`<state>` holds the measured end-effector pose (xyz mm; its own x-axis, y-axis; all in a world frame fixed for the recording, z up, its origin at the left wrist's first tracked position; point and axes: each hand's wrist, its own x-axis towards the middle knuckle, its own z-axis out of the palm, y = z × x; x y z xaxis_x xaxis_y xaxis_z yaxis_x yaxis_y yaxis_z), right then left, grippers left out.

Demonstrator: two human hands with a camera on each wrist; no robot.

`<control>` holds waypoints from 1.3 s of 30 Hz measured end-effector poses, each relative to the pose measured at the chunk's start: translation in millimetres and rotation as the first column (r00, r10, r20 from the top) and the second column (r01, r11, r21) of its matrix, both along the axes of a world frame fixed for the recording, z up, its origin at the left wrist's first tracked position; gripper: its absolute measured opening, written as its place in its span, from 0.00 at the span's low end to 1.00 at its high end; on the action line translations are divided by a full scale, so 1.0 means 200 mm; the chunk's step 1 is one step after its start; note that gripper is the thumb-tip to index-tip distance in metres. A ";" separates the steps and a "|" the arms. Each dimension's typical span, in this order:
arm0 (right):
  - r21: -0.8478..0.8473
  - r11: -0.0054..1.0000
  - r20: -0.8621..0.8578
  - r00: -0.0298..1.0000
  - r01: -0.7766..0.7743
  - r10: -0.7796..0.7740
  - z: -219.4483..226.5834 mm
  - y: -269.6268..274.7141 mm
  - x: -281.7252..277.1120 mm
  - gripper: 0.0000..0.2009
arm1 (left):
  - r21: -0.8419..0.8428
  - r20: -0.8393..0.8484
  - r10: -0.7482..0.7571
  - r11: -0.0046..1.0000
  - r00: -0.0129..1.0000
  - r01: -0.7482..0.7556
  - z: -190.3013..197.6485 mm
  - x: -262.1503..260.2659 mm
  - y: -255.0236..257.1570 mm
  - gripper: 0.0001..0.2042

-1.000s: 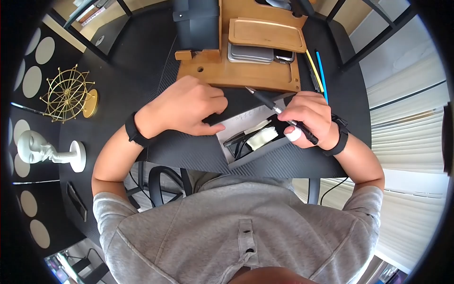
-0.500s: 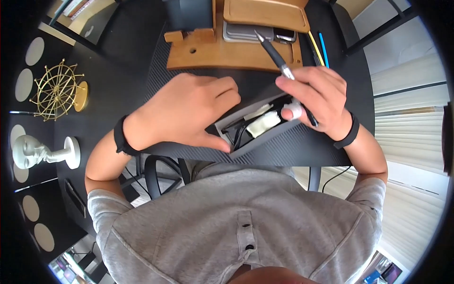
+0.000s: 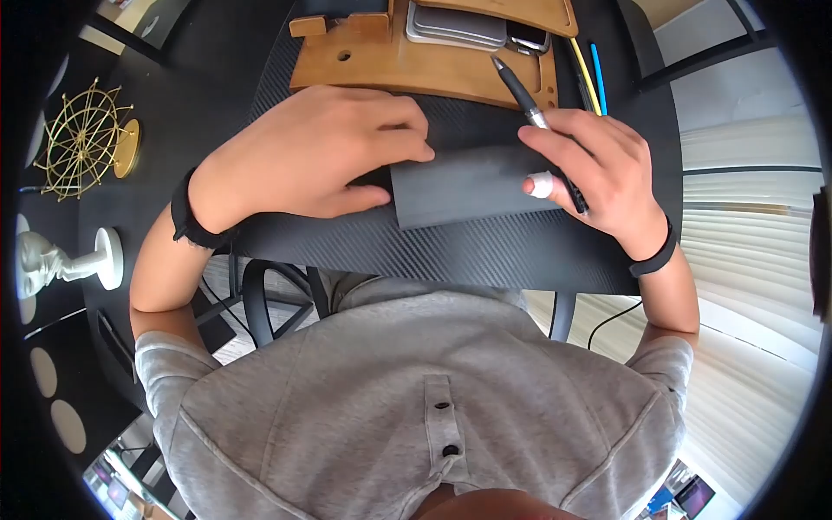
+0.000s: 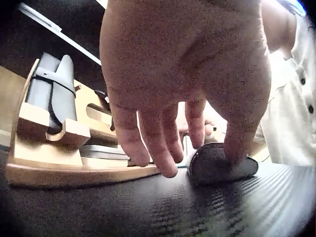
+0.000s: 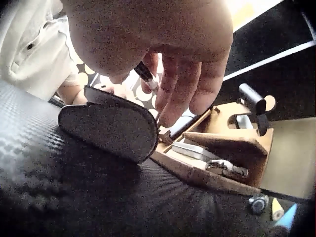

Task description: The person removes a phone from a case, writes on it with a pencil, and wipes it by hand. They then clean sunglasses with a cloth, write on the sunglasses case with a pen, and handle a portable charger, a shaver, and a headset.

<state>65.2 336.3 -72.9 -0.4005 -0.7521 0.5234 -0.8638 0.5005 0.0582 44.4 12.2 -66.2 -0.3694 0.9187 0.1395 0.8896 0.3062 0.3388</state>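
A dark grey glasses case [image 3: 459, 191] lies on the black desk with its lid down over the contents. In the right wrist view the end of the case [image 5: 111, 126] shows a narrow gap under the lid. My left hand [image 3: 321, 156] hovers at the left end of the case, fingers loosely bent and holding nothing. A black pen [image 3: 515, 85] with a silver band slants up from my right hand [image 3: 607, 169], which pinches it over the right end of the case. White tape [image 3: 541, 185] wraps the right thumb.
Behind the case stands a wooden desk organizer [image 3: 381, 69] carrying flat grey devices [image 3: 459, 26]. A yellow pencil [image 3: 582, 65] and a blue one [image 3: 599, 78] lie to its right. On the left are a gold wheel ornament [image 3: 82, 137] and a white bust [image 3: 52, 260].
The case was open, showing a pale cloth and black cords or frames inside; its lid has come down. The left hand reached the case's end, then drew back. The right hand keeps the pen.
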 end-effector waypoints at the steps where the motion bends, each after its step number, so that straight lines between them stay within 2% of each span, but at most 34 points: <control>1: 0.032 0.999 0.001 1.000 -0.008 0.008 -0.01 0.01 0.02 0.19 | -0.003 0.005 -0.002 1.000 1.000 0.002 0.00 0.00 0.00 0.26; 3: 0.099 0.995 -0.005 1.000 -0.021 0.021 -0.03 0.02 0.04 0.21 | 0.021 0.041 -0.002 1.000 0.999 0.001 0.00 0.01 0.02 0.26; 7: 0.072 0.997 0.061 0.998 -0.021 0.017 -0.09 0.00 0.05 0.23 | 0.038 0.055 0.045 0.998 0.998 -0.047 -0.06 0.02 0.05 0.28; 12: 0.056 0.997 0.086 0.995 -0.046 0.041 -0.10 -0.01 0.05 0.23 | -0.048 0.234 0.194 0.981 0.953 -0.188 -0.04 0.05 0.06 0.32; 19: 0.045 0.997 0.051 0.997 -0.068 0.066 -0.11 -0.01 0.01 0.23 | -0.151 0.418 0.311 0.950 0.853 -0.272 -0.02 -0.01 0.01 0.39; 22: 0.047 0.997 0.055 0.996 -0.068 0.065 -0.11 -0.01 0.00 0.23 | -0.051 0.354 0.206 0.978 0.912 -0.201 -0.09 -0.03 0.00 0.38; 28: 0.024 0.995 0.070 0.993 -0.094 0.092 -0.12 -0.01 -0.03 0.23 | -0.081 0.388 0.195 0.981 0.901 -0.178 -0.09 -0.06 -0.01 0.34; 37: 0.032 0.995 0.068 0.994 -0.090 0.088 -0.13 -0.01 -0.03 0.23 | -0.071 0.392 0.135 0.991 0.910 -0.116 -0.10 -0.10 -0.04 0.34; 38: 0.033 0.996 0.075 0.994 -0.084 0.081 -0.12 -0.01 -0.02 0.23 | -0.008 0.348 0.065 0.998 0.935 -0.066 -0.12 -0.11 -0.03 0.34; 39: 0.037 0.996 0.082 0.994 -0.077 0.074 -0.12 -0.01 -0.02 0.23 | -0.061 0.398 0.107 0.994 0.911 -0.090 -0.11 -0.11 -0.04 0.34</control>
<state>61.2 334.8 -97.8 -0.3812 -0.8014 0.4609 -0.9017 0.4323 0.0060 22.2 5.1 -87.4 -0.4750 0.8767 -0.0756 0.6467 0.4061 0.6457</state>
